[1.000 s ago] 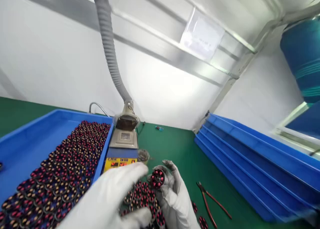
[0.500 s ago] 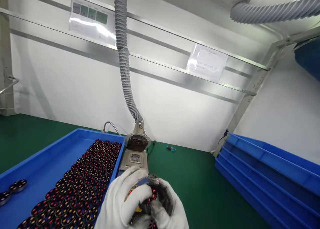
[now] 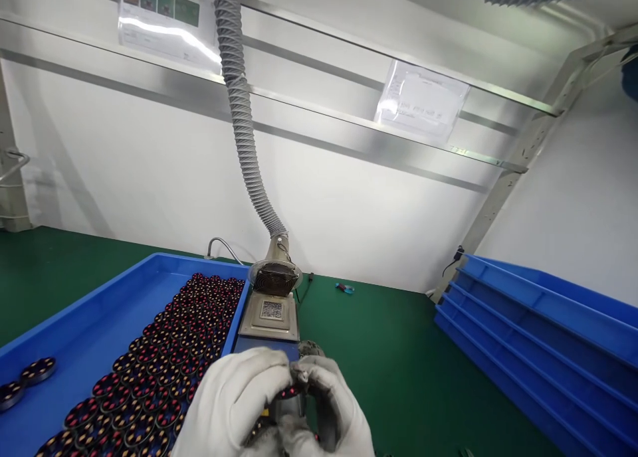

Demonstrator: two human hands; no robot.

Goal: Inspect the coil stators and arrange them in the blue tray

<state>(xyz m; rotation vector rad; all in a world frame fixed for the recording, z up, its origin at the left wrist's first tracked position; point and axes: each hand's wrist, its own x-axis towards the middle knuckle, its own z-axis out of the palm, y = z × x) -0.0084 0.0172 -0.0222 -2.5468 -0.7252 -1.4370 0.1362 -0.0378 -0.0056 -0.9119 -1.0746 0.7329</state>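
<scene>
My left hand [image 3: 234, 400] and my right hand [image 3: 336, 400], both in white gloves, meet at the bottom centre. Between their fingertips is a small round black part with red dots [image 3: 288, 393], mostly covered by the gloves. Fingers of both hands are closed about it. Dark smudges mark the right glove's fingers. More dark and yellow bits show below the left fingers, too hidden to name. Just beyond the hands stands a metal-topped device [image 3: 269, 317] with a square patterned plate. Left of them, a blue tray [image 3: 94, 321] bears many similar round parts [image 3: 164, 364] in tight rows.
A grey ribbed hose [image 3: 242, 111] runs down to a metal hood [image 3: 275, 274] over the device. Stacked blue trays [image 3: 538, 337] stand on the right of the green table [image 3: 393, 357]. Small blue-handled pliers [image 3: 345, 288] lie near the wall. Two sheets hang on rails.
My head view has shifted slightly. My hands have turned the round part, so less of its red-dotted face shows, and the left fingers have drawn back toward its edge.
</scene>
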